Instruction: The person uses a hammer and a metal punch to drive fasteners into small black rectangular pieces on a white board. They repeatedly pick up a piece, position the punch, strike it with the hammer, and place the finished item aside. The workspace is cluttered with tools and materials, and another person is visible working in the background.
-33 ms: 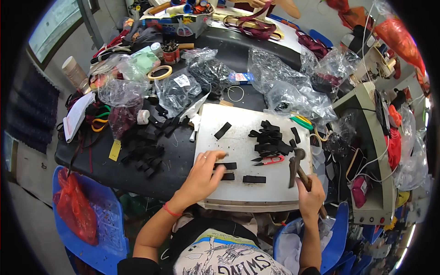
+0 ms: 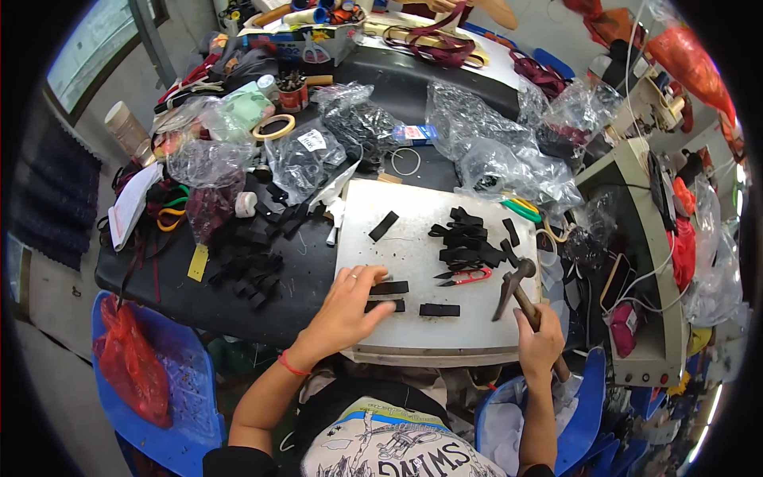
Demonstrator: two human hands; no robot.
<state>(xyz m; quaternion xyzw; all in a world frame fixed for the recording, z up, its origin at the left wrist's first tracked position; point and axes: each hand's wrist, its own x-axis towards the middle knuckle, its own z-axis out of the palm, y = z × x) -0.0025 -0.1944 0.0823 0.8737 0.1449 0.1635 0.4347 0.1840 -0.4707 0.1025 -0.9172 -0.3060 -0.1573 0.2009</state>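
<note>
My right hand (image 2: pixel 542 342) is wrapped round the wooden handle of a hammer (image 2: pixel 520 278), its dark metal head raised at the right side of a pale board (image 2: pixel 485 338). Over the board's left part my left hand (image 2: pixel 350 306) has its thumb spread from the fingers. The fingertips reach a short black fabric strip (image 2: pixel 391 288), and another black strip (image 2: pixel 391 306) lies partly under the thumb. To their right lies a separate black strip (image 2: pixel 439 310). Red-handled thread snips (image 2: pixel 465 277) rest below a pile of black strips (image 2: pixel 461 238).
Another heap of black strips (image 2: pixel 250 266) lies on the black table left of the board. Clear plastic bags (image 2: pixel 509 163) crowd the back, with a roll of tape (image 2: pixel 274 127). Blue chairs (image 2: pixel 179 374) stand at both sides. Across the table, another person's hands (image 2: pixel 497 12) show.
My left fingers have come down slightly toward the strips. The hammer head has tilted and dropped a little; my right hand keeps its grip.
</note>
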